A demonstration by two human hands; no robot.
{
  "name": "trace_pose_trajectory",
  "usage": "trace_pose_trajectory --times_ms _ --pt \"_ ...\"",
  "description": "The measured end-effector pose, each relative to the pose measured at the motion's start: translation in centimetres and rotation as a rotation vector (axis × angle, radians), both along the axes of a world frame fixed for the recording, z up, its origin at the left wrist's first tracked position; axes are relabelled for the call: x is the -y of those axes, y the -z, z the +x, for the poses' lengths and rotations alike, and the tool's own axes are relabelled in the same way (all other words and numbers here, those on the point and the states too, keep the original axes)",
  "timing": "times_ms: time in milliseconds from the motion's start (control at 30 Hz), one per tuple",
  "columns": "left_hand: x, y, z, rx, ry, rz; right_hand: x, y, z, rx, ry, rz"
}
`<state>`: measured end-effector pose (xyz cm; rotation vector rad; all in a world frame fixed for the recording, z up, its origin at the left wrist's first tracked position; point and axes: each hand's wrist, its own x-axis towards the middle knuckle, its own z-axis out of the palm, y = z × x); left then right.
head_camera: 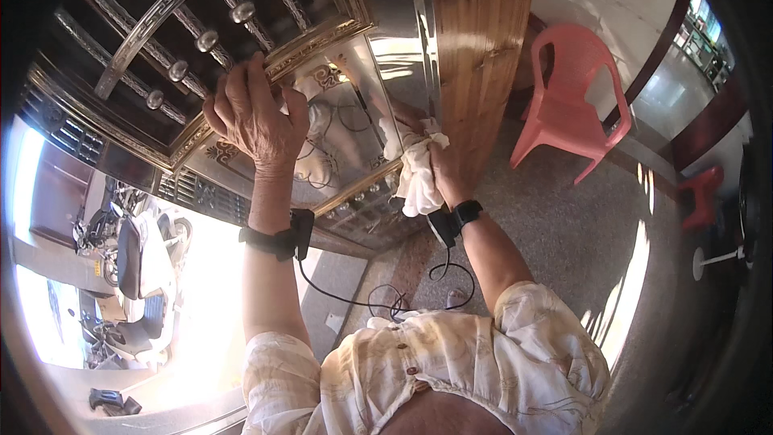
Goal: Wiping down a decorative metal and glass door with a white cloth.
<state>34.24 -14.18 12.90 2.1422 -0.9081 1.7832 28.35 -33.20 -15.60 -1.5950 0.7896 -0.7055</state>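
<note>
A polished metal door [356,103] with a mirror-like panel stands before me. Its upper part has a recessed grille of patterned metal bars [151,42] with round knobs, framed by gold-coloured moulding [320,42]. My left hand [256,109] hooks its fingers over the lower moulding, thumb apart from them. In my right hand [444,172] is a crumpled white cloth [418,175], held against the panel near the door's edge. Both hands and the cloth are partly mirrored in the metal. Each wrist wears a black strap with a small device.
Beside the door's edge runs a varnished wooden board [477,42]. A pink plastic armchair [574,93] stands on the speckled floor [543,217] to the right, with a red stool [700,196] farther off. Black cables [392,302] hang before me. Motor scooters [136,260] stand outside at left.
</note>
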Motion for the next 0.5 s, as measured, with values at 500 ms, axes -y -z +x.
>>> trace_pose_trajectory --times_ms 500 --pt "-0.1 0.2 -0.1 0.007 0.028 -0.014 -2.4 -11.8 -0.3 0.426 0.045 -0.097"
